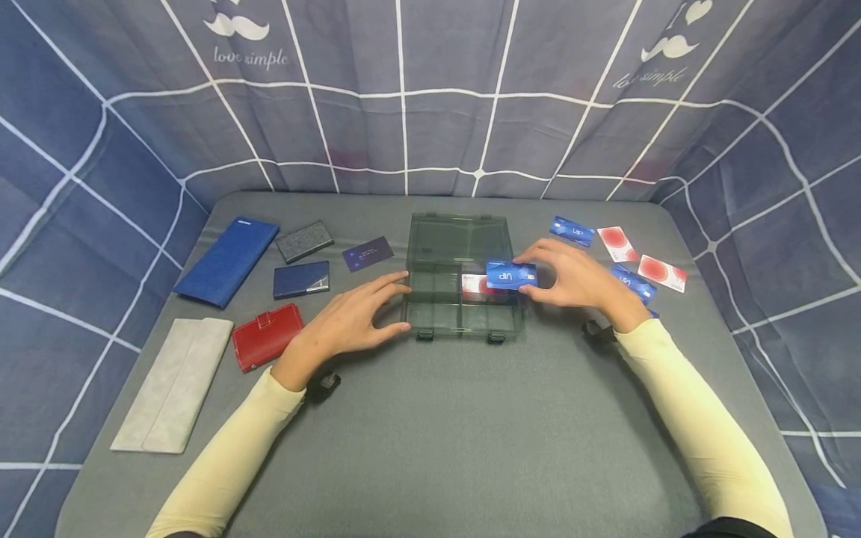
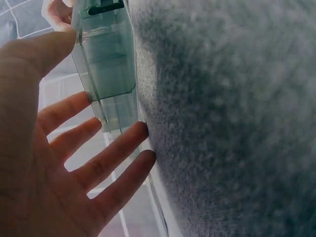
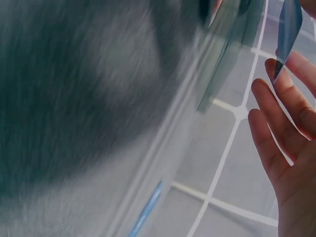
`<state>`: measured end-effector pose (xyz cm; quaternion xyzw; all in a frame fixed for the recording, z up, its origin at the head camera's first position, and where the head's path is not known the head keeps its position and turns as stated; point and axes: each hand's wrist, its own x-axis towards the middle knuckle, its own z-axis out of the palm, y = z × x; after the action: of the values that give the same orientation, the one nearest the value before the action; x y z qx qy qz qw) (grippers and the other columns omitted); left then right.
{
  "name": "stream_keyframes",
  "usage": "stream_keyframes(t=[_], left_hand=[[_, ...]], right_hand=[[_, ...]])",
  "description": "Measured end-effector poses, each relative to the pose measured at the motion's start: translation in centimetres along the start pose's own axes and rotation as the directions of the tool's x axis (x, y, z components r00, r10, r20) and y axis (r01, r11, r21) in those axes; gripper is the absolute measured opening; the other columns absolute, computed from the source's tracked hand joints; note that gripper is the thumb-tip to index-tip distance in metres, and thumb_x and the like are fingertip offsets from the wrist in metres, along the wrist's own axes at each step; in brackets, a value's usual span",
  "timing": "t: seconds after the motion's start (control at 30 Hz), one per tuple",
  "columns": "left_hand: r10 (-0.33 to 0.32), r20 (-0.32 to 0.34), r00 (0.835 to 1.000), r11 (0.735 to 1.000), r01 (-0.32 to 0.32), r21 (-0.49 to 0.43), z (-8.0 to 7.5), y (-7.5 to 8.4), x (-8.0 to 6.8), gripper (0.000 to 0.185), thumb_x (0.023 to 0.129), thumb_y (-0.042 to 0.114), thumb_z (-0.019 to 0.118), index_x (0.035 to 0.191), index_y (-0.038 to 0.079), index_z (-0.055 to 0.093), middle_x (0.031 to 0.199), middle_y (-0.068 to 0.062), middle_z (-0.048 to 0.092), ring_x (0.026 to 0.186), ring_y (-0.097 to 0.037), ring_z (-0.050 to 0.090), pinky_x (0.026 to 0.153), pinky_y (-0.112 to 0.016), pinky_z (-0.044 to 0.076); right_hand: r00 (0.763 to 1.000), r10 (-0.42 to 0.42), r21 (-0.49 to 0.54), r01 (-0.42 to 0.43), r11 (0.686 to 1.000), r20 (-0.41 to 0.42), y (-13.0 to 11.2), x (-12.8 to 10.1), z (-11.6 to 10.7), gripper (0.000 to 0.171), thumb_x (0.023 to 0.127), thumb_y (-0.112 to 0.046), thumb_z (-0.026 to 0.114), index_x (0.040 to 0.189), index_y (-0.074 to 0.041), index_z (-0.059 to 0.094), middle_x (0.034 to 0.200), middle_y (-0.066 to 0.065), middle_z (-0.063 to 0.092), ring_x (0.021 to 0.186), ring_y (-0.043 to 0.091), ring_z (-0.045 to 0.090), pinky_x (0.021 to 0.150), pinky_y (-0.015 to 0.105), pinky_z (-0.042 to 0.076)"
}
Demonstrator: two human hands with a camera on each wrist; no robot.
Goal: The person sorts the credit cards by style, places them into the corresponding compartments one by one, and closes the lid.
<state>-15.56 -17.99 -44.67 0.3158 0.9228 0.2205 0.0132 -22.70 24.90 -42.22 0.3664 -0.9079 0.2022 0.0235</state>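
A blue VIP card [image 1: 507, 275] is pinched by its right end between thumb and fingers of my right hand [image 1: 568, 275], over the right side of the green see-through plastic box [image 1: 433, 320]. The box lies with its lid [image 1: 460, 237] folded back, and a red-and-white card [image 1: 473, 285] sits in a compartment, partly covered by the VIP card. My left hand [image 1: 356, 314] has its fingers spread, with fingertips at the box's left edge. In the left wrist view the thumb and fingers are apart beside the box wall [image 2: 106, 64].
At right lie more VIP cards [image 1: 572, 231] and red-and-white cards [image 1: 662, 273]. Leftward are a dark card [image 1: 367, 254], a grey card case [image 1: 305, 241], a navy card case [image 1: 296, 280], a red wallet [image 1: 267, 336], a blue long wallet [image 1: 227, 261] and a pale grey long wallet [image 1: 173, 385].
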Motion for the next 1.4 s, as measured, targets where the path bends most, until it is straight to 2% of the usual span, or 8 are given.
stream_keyframes(t=[0.23, 0.53, 0.77, 1.0, 1.4], left_hand=[[-0.005, -0.002, 1.000, 1.000, 0.005, 0.004, 0.0, 0.2, 0.2, 0.063, 0.099, 0.055, 0.073, 0.148, 0.017, 0.063, 0.170, -0.001, 0.043, 0.139, -0.030, 0.060, 0.088, -0.053, 0.059], [-0.013, -0.002, 1.000, 1.000, 0.013, -0.003, 0.0, 0.3, 0.2, 0.062, 0.098, 0.053, 0.074, 0.147, 0.016, 0.064, 0.169, -0.001, 0.044, 0.134, -0.029, 0.062, 0.083, -0.051, 0.060], [-0.019, -0.009, 1.000, 1.000, 0.019, -0.010, 0.0, 0.3, 0.3, 0.062, 0.097, 0.052, 0.075, 0.147, 0.016, 0.064, 0.169, -0.002, 0.044, 0.120, -0.025, 0.065, 0.074, -0.045, 0.057], [-0.021, -0.007, 1.000, 1.000, 0.021, -0.015, 0.1, 0.3, 0.4, 0.062, 0.097, 0.051, 0.075, 0.147, 0.016, 0.064, 0.169, -0.003, 0.044, 0.126, -0.029, 0.065, 0.078, -0.048, 0.058], [-0.037, -0.005, 0.999, 0.999, 0.037, -0.014, 0.3, 0.3, 0.2, 0.061, 0.097, 0.051, 0.074, 0.147, 0.017, 0.064, 0.169, 0.000, 0.044, 0.118, -0.026, 0.066, 0.075, -0.045, 0.057]], right_hand=[[0.998, -0.057, -0.009, 0.057, 0.998, 0.034, -2.3, -0.2, 0.4, 0.050, 0.090, -0.039, 0.084, 0.131, -0.013, 0.075, 0.124, 0.005, 0.070, 0.120, 0.028, 0.065, 0.102, 0.054, 0.053], [0.995, -0.103, -0.004, 0.103, 0.995, 0.019, -2.6, -0.7, 1.7, 0.050, 0.088, -0.038, 0.085, 0.128, -0.008, 0.076, 0.121, 0.007, 0.071, 0.115, 0.030, 0.067, 0.100, 0.054, 0.054], [0.989, -0.144, -0.038, 0.145, 0.989, 0.023, -3.4, -0.8, 2.1, 0.051, 0.087, -0.038, 0.085, 0.125, -0.006, 0.075, 0.118, 0.010, 0.071, 0.109, 0.032, 0.067, 0.098, 0.054, 0.054], [0.985, -0.170, -0.057, 0.171, 0.984, 0.022, -3.9, -0.7, 2.4, 0.050, 0.087, -0.040, 0.086, 0.122, -0.005, 0.076, 0.116, 0.009, 0.071, 0.109, 0.030, 0.067, 0.100, 0.054, 0.053], [0.972, -0.233, -0.116, 0.235, 0.965, 0.034, -4.6, -0.8, 2.4, 0.051, 0.090, -0.042, 0.083, 0.124, -0.005, 0.077, 0.120, 0.013, 0.071, 0.113, 0.033, 0.067, 0.102, 0.055, 0.053]])
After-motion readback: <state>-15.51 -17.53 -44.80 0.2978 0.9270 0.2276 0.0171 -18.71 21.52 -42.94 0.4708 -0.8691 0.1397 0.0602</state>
